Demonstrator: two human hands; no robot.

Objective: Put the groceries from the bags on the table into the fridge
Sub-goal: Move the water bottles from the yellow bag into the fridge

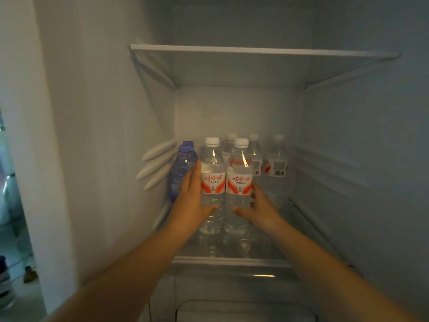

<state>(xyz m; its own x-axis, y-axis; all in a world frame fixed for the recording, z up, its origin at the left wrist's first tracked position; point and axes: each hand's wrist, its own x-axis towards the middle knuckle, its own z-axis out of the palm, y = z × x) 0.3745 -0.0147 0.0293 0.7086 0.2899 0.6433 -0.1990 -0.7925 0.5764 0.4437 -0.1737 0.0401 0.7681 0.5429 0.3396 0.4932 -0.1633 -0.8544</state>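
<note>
While both bottles stand together on the fridge shelf (232,260) | our left hand (193,201) curls round one bottle (212,180), right hand (261,209) round its neighbour (239,182) | keeping them upright, just ahead of the shelf's back row (275,159), beside blue bottles (182,168).

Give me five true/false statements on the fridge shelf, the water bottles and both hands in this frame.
1. The left hand holds a red-labelled bottle. True.
2. The right hand is empty and clear of every bottle. False: its fingers wrap the second red-labelled bottle.
3. Two blue bottles stand at the left of the shelf. True.
4. The two held bottles lie on their sides. False: both are upright, white caps up.
5. The upper shelf is packed with bottles. False: no bottles show on it; the other clear bottles stand at the back of the same lower shelf.
</note>
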